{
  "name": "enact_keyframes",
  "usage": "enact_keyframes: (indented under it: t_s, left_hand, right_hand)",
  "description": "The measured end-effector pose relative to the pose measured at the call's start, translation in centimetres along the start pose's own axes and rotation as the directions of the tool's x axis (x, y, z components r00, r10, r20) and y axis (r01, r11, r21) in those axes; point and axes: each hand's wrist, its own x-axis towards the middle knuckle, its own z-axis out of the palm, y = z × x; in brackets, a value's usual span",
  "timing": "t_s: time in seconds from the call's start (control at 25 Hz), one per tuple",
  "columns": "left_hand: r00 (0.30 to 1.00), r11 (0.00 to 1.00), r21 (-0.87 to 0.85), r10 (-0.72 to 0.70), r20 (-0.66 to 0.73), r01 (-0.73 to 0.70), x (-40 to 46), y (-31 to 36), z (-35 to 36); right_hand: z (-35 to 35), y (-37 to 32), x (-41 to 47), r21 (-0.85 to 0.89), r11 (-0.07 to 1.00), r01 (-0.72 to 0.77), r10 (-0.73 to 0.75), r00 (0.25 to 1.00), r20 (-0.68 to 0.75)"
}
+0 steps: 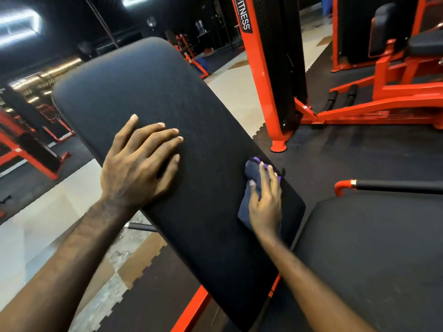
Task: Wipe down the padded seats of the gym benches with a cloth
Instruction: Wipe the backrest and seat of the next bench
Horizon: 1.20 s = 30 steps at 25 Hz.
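Since bench pad [167, 121] is firm and broad, left hand [136, 164] rests flat mid-pad, fingers spread, bracing. Cloth [249, 188] soft, light, bunches easily; best held as wad under palm. Right hand [266, 200] presses it, fingers curled over, near pad's right edge.

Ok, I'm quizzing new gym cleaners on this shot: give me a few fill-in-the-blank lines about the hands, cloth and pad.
1. The cloth is under the ____ hand.
2. The left hand lies flat on the ____.
3. The cloth sits near the pad's ____ edge.
4. The machine frames are painted ____.

Missing words: right; pad; right; orange
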Motion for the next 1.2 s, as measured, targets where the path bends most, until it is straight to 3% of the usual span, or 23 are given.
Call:
enact_keyframes:
  t_s: [0.04, 0.12, 0.2, 0.28, 0.36, 0.48, 0.56, 0.68, 0.76, 0.88, 0.96, 1.04, 1.2]
  left_hand:
    - [1.000, 1.000, 0.003, 0.001, -0.008, -0.001, 0.0, 0.1, -0.1]
    - [1.000, 1.000, 0.008, -0.001, -0.025, 0.001, 0.0, 0.1, 0.0]
    - [0.999, 1.000, 0.007, -0.005, -0.032, 0.005, 0.2, -0.1, 0.0]
    - [0.999, 1.000, 0.009, -0.013, -0.037, 0.014, 0.0, 0.0, 0.1]
    - [0.999, 1.000, 0.009, -0.014, -0.046, 0.015, 0.0, 0.1, 0.1]
    - [1.000, 1.000, -0.003, -0.017, -0.024, 0.017, 0.1, 0.2, 0.0]
    - [1.000, 1.000, 0.001, -0.015, -0.027, 0.015, 0.0, 0.1, -0.2]
    - [1.000, 1.000, -0.002, -0.020, -0.024, 0.020, 0.1, 0.1, 0.1]
    - [0.999, 0.999, 0.007, -0.036, -0.023, 0.036, 0.1, 0.2, 0.1]
    - [0.999, 1.000, 0.009, -0.025, -0.031, 0.025, 0.1, 0.1, 0.1]
    - [0.999, 1.000, 0.003, -0.025, -0.024, 0.025, 0.1, 0.1, 0.1]
    - [0.999, 1.000, 0.006, -0.024, -0.025, 0.024, -0.1, 0.1, 0.1]
    - [0.999, 1.000, 0.000, -0.015, -0.041, 0.015, -0.1, -0.2, 0.1]
  right_hand:
    - [0.0, 0.6, 1.6, 0.007, 1.000, 0.009, -0.009, 1.000, 0.021]
    - [0.1, 2.4, 6.1, 0.033, 0.993, -0.118, 0.116, 0.993, 0.036]
    - [-0.1, 3.3, 9.2, 0.040, 0.957, -0.289, 0.289, 0.957, 0.000]
    - [0.1, 1.9, 7.0, 0.020, 0.934, -0.357, 0.357, 0.931, -0.076]
    - [0.5, -0.4, 0.9, -0.006, 0.955, -0.295, 0.292, 0.946, -0.138]
    - [0.7, -0.9, -4.0, -0.031, 0.972, -0.232, 0.228, 0.969, -0.096]
    - [0.5, 1.3, -0.5, -0.050, 0.964, -0.261, 0.257, 0.963, -0.081]
    - [-0.5, 5.1, 5.4, -0.023, 0.903, -0.430, 0.427, 0.901, -0.075]
    - [-0.8, 4.8, 5.1, 0.000, 0.872, -0.490, 0.488, 0.868, -0.087]
    - [0.3, 1.2, -1.2, -0.020, 0.921, -0.389, 0.380, 0.908, -0.174]
    - [0.3, -0.4, -5.7, -0.028, 0.955, -0.295, 0.289, 0.947, -0.140]
    - [0.2, 0.7, -4.6, -0.030, 0.966, -0.255, 0.251, 0.962, -0.112]
    - [-0.1, 4.4, 3.1, -0.003, 0.922, -0.387, 0.383, 0.915, -0.126]
